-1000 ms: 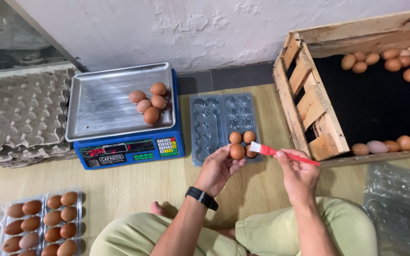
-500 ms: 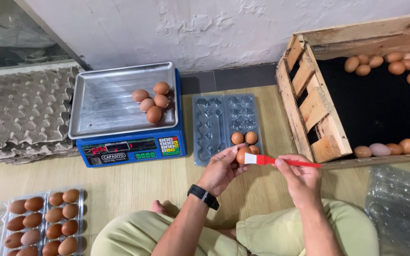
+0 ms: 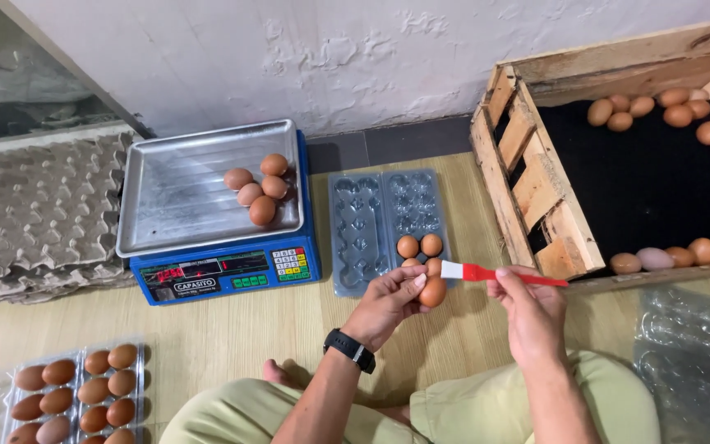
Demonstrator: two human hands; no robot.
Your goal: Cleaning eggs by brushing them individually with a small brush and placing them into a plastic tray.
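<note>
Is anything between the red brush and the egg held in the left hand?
Nothing visible. The red brush in the right hand has its white bristle end right at the egg that the left hand holds over the clear egg tray.

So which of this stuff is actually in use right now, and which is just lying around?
In use:
left hand holding a brown egg
right hand holding a red brush
clear egg tray

Lying about:
scale with eggs
wooden crate
grey cartons
filled tray
</note>
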